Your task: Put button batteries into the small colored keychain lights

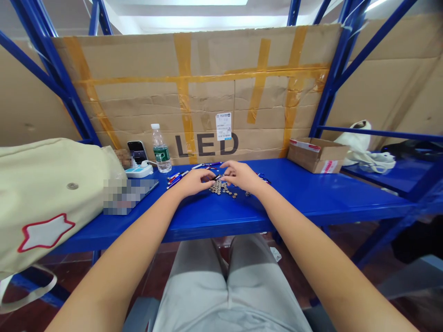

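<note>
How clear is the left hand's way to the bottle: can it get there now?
Probably yes: between the left hand and the upright bottle, only pens seem to lie, flat on the table, though the hand may be holding a dark item.

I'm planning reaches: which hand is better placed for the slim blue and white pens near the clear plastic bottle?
Left, probably: the left hand lies beside those pens; the right hand is farther off.

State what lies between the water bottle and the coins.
In the head view, several pens lie nearest the water bottle; then comes the left hand, next to the coins.
</note>
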Demonstrator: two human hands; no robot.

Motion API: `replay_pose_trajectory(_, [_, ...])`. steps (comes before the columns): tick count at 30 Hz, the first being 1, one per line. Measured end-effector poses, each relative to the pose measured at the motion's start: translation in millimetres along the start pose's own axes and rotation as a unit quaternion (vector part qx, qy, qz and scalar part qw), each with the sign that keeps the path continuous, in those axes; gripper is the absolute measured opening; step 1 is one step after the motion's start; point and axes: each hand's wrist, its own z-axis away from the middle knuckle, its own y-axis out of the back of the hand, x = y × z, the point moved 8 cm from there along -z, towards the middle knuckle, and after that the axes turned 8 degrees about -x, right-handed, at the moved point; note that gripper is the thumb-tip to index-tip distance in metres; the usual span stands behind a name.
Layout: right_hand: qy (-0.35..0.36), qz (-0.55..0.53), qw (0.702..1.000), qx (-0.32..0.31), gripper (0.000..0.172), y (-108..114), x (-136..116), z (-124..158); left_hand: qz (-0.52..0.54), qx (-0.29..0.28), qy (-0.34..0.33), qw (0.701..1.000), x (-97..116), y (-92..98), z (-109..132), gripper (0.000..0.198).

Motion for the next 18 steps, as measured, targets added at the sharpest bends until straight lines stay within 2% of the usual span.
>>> replay_pose_trajectory(4, [0.008,0.003,1.000,-0.010,0.037,-1.0,2.3,2.2,0.002,-0.017,-0.027,0.999,2.3,-3.2,-0.5,0.027])
replay_pose_trajectory(9, [0.038,0.100,0.993,-0.047,0.033,-7.0,-3.2,4.6,-0.043,-0.037,-0.097,0.994,10.6,-4.1,1.0,0.029])
replay_pose_trajectory(14, [0.037,0.231,0.969,-0.078,0.040,-17.1,-11.5,7.9,-0.065,-0.056,-0.126,0.988,13.5,-6.7,1.4,0.028])
replay_pose_trajectory(18, [0.007,0.307,0.945,-0.113,0.039,-25.6,-16.4,7.5,-0.073,-0.073,-0.128,0.986,13.8,-9.9,1.1,0.024])
